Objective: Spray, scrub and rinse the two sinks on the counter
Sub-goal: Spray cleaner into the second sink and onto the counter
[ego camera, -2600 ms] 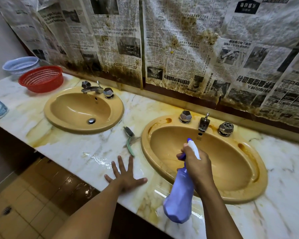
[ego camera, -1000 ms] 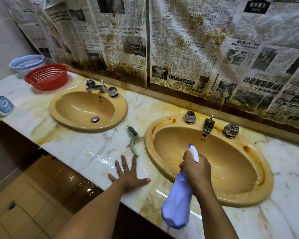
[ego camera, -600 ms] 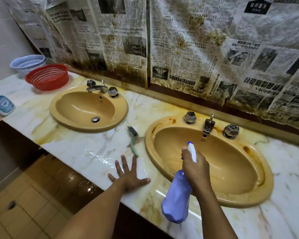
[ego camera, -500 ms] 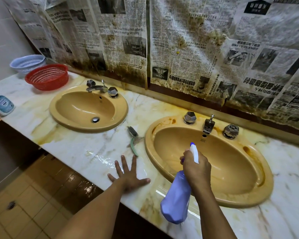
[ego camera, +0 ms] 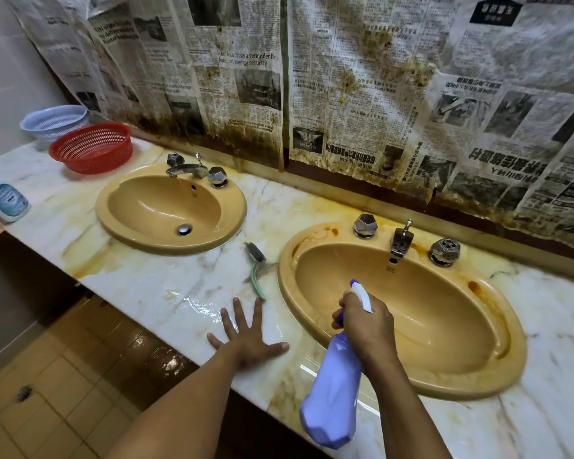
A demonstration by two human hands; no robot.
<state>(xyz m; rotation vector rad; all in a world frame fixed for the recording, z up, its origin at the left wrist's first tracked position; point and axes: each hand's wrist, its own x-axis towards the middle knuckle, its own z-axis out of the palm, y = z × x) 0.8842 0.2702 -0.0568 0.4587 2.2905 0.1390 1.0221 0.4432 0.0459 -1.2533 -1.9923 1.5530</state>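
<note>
The right hand [ego camera: 367, 326] curls its fingers round the neck of a lilac spray bottle [ego camera: 330, 399], nozzle aimed into the near sink [ego camera: 451, 385], arm reaching in from below. Beside it the left hand [ego camera: 246, 339] lies flat on the wet marble counter [ego camera: 153, 286], fingers spread (thumb out toward the basin). A green brush [ego camera: 256, 273] lies between both basins. Farther left is the second sink [ego camera: 126, 233], then a red basket [ego camera: 92, 147].

Newspapered wall [ego camera: 362, 77], tiled flr [ego camera: 57, 402].
</note>
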